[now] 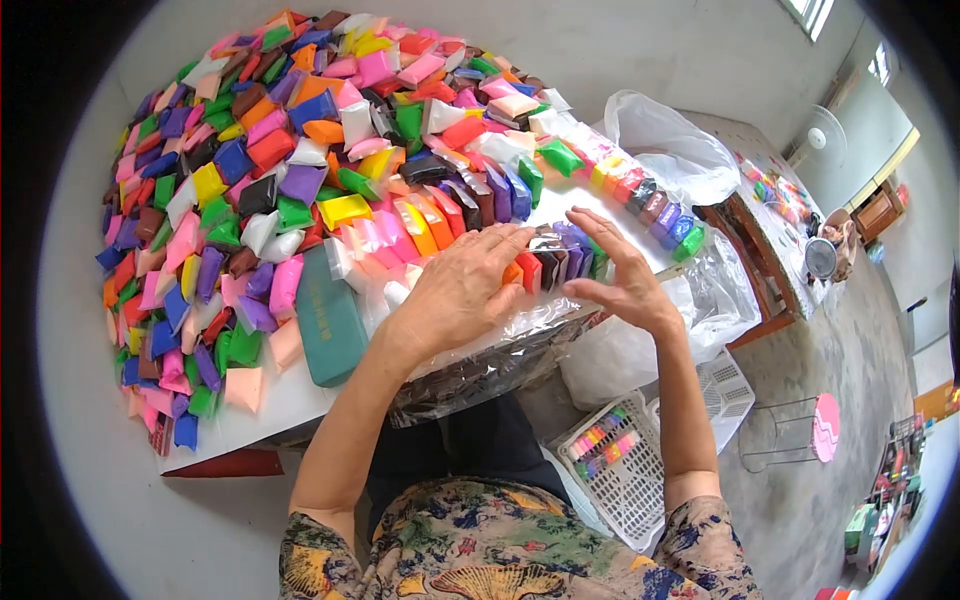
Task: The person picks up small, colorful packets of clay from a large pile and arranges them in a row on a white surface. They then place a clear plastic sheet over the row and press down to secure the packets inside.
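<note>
A short row of small soft coloured packets (553, 262), orange through red, brown, black and purple to green, stands on edge near the table's front edge. My left hand (465, 285) curves over the row's left end, its thumb low at the front. At the right end my right hand (628, 272) cups the packets between thumb and fingers. Clear plastic film (480, 375) lies under the row and hangs over the table edge. Just behind is another colour-ordered row of packets (440, 215). A green case (333, 318) lies left of my left hand.
A large heap of mixed coloured packets (250, 150) covers the left and back of the table. A further row (648, 205) runs along the right side, beside clear plastic bags (675, 140). Below right are a white basket (640, 500) holding packet rows and a pink-topped stool (825, 427).
</note>
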The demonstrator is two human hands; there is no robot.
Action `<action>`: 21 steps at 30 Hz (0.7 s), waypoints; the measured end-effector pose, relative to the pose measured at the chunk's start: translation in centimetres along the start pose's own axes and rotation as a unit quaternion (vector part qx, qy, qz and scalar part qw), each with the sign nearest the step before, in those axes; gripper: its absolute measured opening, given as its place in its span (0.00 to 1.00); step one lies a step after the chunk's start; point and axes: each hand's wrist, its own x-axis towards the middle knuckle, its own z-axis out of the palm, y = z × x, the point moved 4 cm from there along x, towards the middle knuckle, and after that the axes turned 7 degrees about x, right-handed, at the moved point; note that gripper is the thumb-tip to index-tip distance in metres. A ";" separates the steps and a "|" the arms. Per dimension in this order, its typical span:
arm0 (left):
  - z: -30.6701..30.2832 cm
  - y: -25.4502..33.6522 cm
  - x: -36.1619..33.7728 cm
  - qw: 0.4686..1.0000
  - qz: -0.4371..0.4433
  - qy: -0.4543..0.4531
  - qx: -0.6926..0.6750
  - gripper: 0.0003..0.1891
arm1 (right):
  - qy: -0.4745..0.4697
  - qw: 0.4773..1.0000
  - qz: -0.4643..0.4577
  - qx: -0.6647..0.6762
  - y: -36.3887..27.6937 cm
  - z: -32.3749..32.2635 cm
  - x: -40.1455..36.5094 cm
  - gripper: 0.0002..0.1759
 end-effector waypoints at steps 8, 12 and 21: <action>-0.4 0.3 0.1 0.999 -0.014 0.021 -0.045 0.19 | 0.057 0.998 0.005 0.001 1.0 1.1 0.0 0.37; -0.2 0.1 0.0 0.998 -0.002 0.038 -0.055 0.17 | 0.059 0.998 -0.020 0.000 0.7 0.8 0.2 0.35; -0.9 0.2 0.3 0.994 -0.024 -0.008 -0.103 0.14 | 0.086 0.995 -0.008 0.054 1.4 1.3 -0.1 0.28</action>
